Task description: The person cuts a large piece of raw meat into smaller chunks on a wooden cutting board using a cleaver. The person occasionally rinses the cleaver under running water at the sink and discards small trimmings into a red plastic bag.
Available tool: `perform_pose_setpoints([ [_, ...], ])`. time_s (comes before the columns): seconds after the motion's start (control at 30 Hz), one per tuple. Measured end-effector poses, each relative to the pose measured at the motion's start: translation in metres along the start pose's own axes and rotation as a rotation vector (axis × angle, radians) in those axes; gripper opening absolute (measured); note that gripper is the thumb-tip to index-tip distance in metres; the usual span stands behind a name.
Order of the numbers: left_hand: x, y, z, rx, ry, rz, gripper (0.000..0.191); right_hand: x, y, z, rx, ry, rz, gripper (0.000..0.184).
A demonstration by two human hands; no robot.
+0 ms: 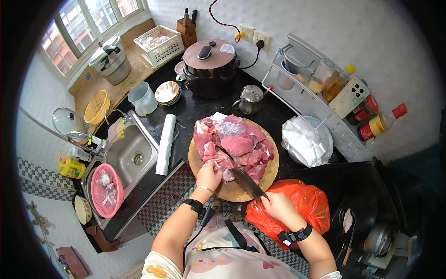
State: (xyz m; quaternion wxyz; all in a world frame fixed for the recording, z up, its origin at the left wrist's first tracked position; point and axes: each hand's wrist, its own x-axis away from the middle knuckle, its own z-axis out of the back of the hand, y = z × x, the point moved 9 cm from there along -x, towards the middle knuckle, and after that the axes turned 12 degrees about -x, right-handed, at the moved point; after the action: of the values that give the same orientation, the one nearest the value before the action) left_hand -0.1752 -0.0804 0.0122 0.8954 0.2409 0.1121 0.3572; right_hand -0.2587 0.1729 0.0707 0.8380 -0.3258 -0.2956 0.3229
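A heap of raw red meat pieces (238,141) covers most of a round wooden chopping board (223,193) on the black counter. My right hand (280,205) grips the handle end of a cleaver (249,183), whose dark blade points up and left over the near edge of the heap. With its fingers bent, my left hand (209,176) pinches the near left edge of a meat piece (223,163), left of the blade. Whether the blade cuts into that piece cannot be made out.
Right of the board a red plastic bag (303,202) sits under my right forearm. A bowl with a crumpled clear bag (303,143) stands beyond it. To the left are a roll of plastic film (166,144), a sink (129,150) and a pink colander (120,200). Behind stands an electric cooker (210,78).
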Motion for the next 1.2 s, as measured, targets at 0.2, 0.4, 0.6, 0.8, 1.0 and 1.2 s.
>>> perform_pose_setpoints([
  [0.2,-0.010,-0.018,-0.008,0.071,0.026,0.131,0.017,-0.001,0.001,-0.005,-0.030,0.047,-0.010,0.026],
  [0.4,0.027,-0.068,-0.019,0.360,-0.074,0.320,0.014,-0.014,-0.020,-0.014,-0.030,-0.007,-0.020,0.027],
  [0.6,0.047,-0.098,-0.045,0.614,-0.120,0.392,0.017,-0.033,-0.037,-0.029,0.031,-0.030,0.024,0.028],
  [0.8,0.016,-0.042,-0.013,0.362,-0.161,0.196,0.029,-0.040,-0.044,-0.020,0.017,0.001,-0.053,0.027],
  [1.0,0.001,-0.049,-0.022,0.258,-0.064,0.318,0.024,-0.038,-0.044,-0.008,0.073,0.017,-0.036,0.026],
  [1.2,-0.001,-0.038,-0.008,0.215,-0.005,0.224,0.020,-0.043,-0.046,-0.012,0.055,-0.044,-0.030,0.026],
])
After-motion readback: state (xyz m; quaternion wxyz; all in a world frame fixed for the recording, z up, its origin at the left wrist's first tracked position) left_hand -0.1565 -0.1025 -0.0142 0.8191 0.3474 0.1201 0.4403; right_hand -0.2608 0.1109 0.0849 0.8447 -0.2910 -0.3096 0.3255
